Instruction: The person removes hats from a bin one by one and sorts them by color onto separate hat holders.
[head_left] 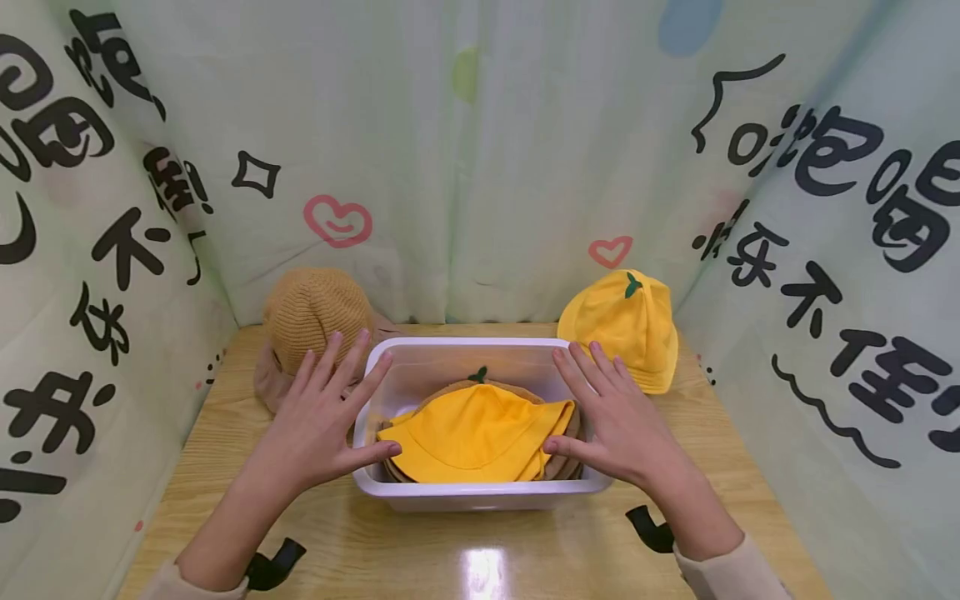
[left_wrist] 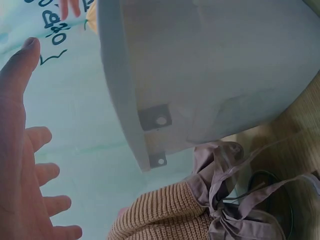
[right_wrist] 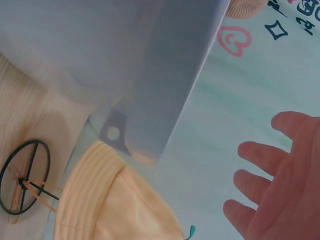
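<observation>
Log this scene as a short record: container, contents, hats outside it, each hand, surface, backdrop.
Container: lavender plastic bin
Contents: flattened yellow hat over brown fabric
Hat at left: tan knit hat with mauve ties
Hat at right: yellow sprout hat, apparently on a black stand
Left hand: fingers spread, holding nothing, by the bin's left side
Right hand: fingers spread, holding nothing, by its right side
Surface: wooden table
Backdrop: curtain with pink hearts

Smooth lilac rectangular plastic bin (head_left: 480, 490)
Matt brimmed yellow cloth hat (head_left: 468, 437) inside it, kinda glossy tan wood tabletop (head_left: 405, 550) underneath.
</observation>
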